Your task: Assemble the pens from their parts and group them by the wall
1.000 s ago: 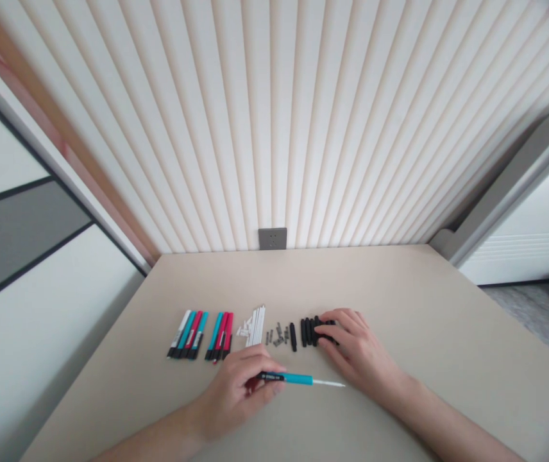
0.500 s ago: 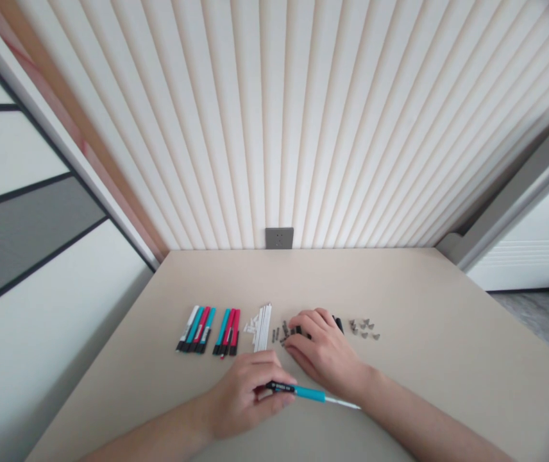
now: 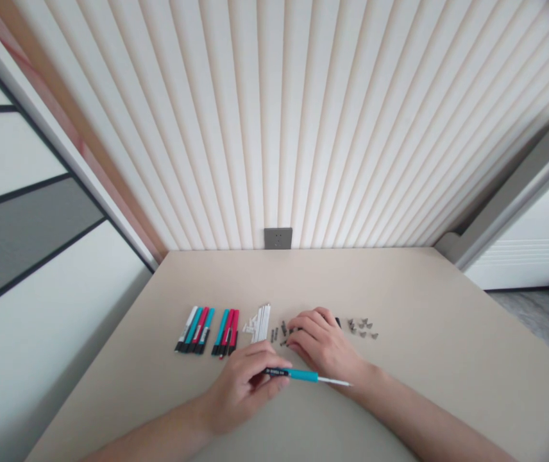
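Note:
Near the front of the table my left hand [image 3: 248, 385] grips a pen barrel [image 3: 301, 374], black at the held end and turquoise ahead of it. A white refill [image 3: 333, 381] sticks out of its front end, pointing right. Farther back, my right hand [image 3: 315, 337] is bent over the row of parts, fingers curled and tips together beside small dark springs [image 3: 275, 334]. Whatever is between those fingertips is hidden. Black rubber grips lie mostly under this hand; the end of one black grip [image 3: 337, 322] shows past its knuckles.
Left of the hands lie a group of white, blue and red pen barrels [image 3: 196, 327] and a second barrel group [image 3: 226, 330]. White refills [image 3: 261, 323] and small white pieces [image 3: 250, 326] sit mid-row. Several metallic cone tips [image 3: 363, 324] lie to the right. A wall socket [image 3: 278, 238] is behind the table.
My right hand has moved left from the black grips to the springs, uncovering the cone tips. Its fingertips have drawn closer together. My left hand keeps the pen barrel, its refill end tipped slightly up lately.

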Demonstrator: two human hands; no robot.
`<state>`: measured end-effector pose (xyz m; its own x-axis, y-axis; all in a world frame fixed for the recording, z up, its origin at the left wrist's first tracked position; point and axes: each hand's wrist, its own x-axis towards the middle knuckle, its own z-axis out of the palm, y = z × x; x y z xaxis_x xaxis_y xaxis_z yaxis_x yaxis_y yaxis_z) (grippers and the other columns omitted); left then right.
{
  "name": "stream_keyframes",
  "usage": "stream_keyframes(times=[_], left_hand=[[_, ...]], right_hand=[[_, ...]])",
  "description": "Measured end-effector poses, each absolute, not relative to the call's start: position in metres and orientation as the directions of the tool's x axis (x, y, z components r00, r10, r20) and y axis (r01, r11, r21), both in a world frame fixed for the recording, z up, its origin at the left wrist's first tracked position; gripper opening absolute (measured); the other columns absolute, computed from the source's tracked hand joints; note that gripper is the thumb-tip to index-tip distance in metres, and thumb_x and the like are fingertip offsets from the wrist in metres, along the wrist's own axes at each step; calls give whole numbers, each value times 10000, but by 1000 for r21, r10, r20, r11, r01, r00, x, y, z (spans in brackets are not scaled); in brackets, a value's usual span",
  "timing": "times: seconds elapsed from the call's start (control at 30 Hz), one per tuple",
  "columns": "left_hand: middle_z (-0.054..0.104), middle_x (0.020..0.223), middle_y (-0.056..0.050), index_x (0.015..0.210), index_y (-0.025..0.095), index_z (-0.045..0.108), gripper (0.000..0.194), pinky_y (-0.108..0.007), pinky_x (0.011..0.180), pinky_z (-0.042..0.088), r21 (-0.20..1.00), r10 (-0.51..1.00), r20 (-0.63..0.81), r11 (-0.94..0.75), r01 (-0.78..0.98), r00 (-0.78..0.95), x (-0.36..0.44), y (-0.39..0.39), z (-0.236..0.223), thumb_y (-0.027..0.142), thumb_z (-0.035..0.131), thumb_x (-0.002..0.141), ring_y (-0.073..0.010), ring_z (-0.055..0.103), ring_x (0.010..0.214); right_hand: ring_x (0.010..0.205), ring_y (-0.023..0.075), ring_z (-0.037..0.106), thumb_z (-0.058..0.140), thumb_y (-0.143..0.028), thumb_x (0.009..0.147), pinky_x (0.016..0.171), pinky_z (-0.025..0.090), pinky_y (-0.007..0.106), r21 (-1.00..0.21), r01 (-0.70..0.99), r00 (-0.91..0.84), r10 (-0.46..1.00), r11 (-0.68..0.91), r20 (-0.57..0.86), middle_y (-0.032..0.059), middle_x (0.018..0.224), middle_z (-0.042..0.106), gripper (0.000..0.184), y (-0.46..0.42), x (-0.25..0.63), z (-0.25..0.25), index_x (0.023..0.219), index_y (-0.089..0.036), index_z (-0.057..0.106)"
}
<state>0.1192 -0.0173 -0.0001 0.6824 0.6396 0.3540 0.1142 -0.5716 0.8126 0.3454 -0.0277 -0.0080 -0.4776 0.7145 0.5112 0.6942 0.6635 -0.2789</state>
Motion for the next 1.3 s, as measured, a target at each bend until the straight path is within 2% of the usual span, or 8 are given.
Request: stream_keyframes(times=[0.13, 0.3, 0.4, 0.57, 0.93, 1.17, 1.3], left_hand=[[580, 778, -22, 1022, 189, 685, 138, -210, 601, 418, 835, 721, 337, -526, 161, 605, 119, -16, -2, 202, 601, 913, -124, 530, 664], [588, 821, -24, 1026, 204, 674, 136, -217, 624, 438, 886, 808, 247, -411, 213, 534, 119, -15, -4, 242, 583, 934, -136, 552, 713], [597, 834, -24, 1030, 207, 673, 144, -220, 642, 448, 896, 828, 217, -380, 232, 517, 120, -15, -5, 265, 578, 940, -141, 562, 736], [627, 876, -31, 1019, 209, 676, 142, -216, 656, 463, 891, 846, 219, -377, 253, 487, 120, -15, -5, 268, 573, 940, -149, 591, 777], [660, 896, -34, 1017, 211, 684, 137, -208, 658, 477, 862, 838, 269, -430, 270, 476, 118, -13, -5, 235, 595, 917, -157, 618, 802], [648, 848, -31, 1010, 202, 689, 141, -210, 644, 476, 856, 828, 283, -446, 263, 484, 120, -14, -2, 244, 589, 921, -150, 603, 755], [644, 857, -40, 1004, 194, 687, 141, -212, 645, 478, 853, 830, 286, -448, 266, 479, 120, -14, -1, 254, 586, 925, -153, 602, 760]], right_hand=[[807, 172, 608, 492, -204, 993, 797, 463, 337, -473, 685, -339, 817, 554, 466, 47, 859, 685, 131, -35, 371, 2, 951, -196, 615], [877, 183, 625, 489, -214, 986, 763, 513, 300, -731, 555, -138, 911, 397, 389, 74, 954, 665, 164, -55, 404, 1, 1036, -216, 645], [865, 179, 636, 525, -227, 969, 757, 524, 291, -796, 478, -85, 921, 372, 380, 70, 956, 663, 165, -61, 409, 1, 1042, -230, 673], [868, 173, 637, 550, -194, 949, 769, 526, 289, -790, 451, -121, 905, 416, 407, 64, 953, 651, 167, -63, 404, 9, 1019, -239, 695], [900, 180, 644, 553, -177, 937, 779, 539, 288, -786, 468, -144, 913, 404, 383, 69, 967, 664, 173, -65, 400, 9, 1021, -239, 691], [808, 165, 644, 566, -194, 937, 735, 539, 284, -776, 471, -156, 905, 420, 396, 58, 904, 671, 158, -66, 393, 15, 1050, -232, 670], [826, 180, 643, 555, -214, 944, 752, 541, 309, -765, 492, -152, 906, 416, 395, 72, 925, 672, 160, -66, 395, 14, 1057, -229, 668]])
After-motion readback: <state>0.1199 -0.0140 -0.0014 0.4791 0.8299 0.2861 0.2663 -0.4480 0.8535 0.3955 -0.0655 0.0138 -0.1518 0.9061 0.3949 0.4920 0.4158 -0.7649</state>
